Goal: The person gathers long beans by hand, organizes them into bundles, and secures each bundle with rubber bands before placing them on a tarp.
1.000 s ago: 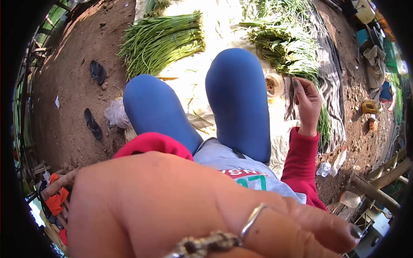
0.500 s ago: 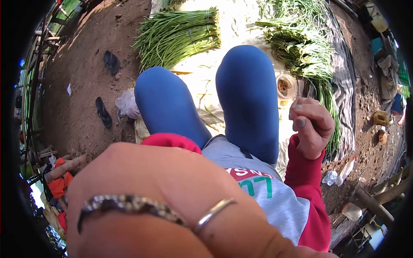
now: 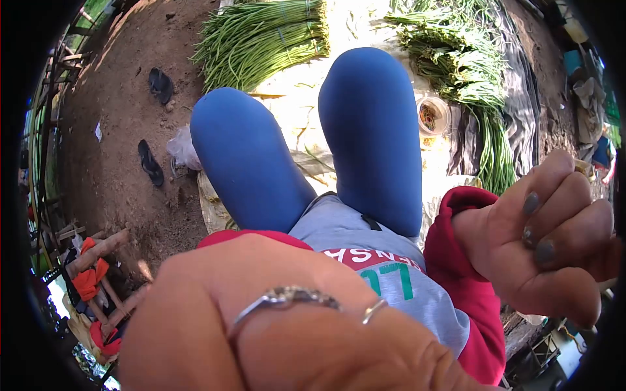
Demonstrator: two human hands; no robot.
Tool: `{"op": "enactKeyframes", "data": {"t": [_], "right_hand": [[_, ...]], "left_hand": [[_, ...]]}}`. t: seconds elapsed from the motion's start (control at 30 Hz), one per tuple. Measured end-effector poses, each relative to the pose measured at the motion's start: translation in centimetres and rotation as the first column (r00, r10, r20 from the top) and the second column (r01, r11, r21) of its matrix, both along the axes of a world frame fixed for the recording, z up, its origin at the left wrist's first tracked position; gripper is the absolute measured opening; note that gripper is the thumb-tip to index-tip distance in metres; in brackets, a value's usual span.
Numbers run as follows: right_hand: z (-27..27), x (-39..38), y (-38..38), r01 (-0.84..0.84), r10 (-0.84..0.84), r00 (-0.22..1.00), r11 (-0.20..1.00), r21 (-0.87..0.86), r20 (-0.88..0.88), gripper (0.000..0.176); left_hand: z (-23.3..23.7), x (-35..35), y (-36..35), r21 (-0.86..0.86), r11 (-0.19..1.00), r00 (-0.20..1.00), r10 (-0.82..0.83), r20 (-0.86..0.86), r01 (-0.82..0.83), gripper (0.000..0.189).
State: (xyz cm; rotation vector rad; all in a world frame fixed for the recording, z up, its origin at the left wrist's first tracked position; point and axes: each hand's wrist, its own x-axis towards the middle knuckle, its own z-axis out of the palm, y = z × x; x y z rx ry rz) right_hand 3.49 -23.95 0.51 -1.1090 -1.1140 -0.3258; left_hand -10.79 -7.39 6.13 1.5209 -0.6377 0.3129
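My left hand (image 3: 274,339) fills the bottom of the view, very close to the camera. Only its back shows, with two rings on the fingers; the fingertips are hidden. My right hand (image 3: 548,241) is raised at the right, in a red sleeve, its fingers curled in toward the palm with nothing visible in them. Below are my knees in blue trousers (image 3: 372,124) and a grey shirt (image 3: 365,241). Tied bundles of long green beans (image 3: 261,39) lie on a pale sheet (image 3: 293,111) beyond the knees, and more beans (image 3: 456,58) lie at the right.
A small round bowl (image 3: 433,116) with coloured bands stands beside my right knee. Two dark sandals (image 3: 160,85) and a plastic bag (image 3: 182,148) lie on the bare dirt at left. A black tarp (image 3: 521,98) lies under the right-hand beans. Wooden poles and red cloth (image 3: 91,280) are at lower left.
My right hand has risen from beside the bowl toward the camera and curled its fingers. My left hand has shifted and turned close to the lens.
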Motion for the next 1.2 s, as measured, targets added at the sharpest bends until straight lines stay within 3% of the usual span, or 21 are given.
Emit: {"op": "enactKeyframes", "data": {"t": [1.2], "right_hand": [[-0.3, 1.0, -0.6, -0.004, 0.004, 0.999, 1.000, 0.006, 0.051, 0.031]], "left_hand": [[-2.0, 0.8, 1.3, -0.004, 0.998, 0.988, 0.060, 0.142, -0.060, 0.049]]}}
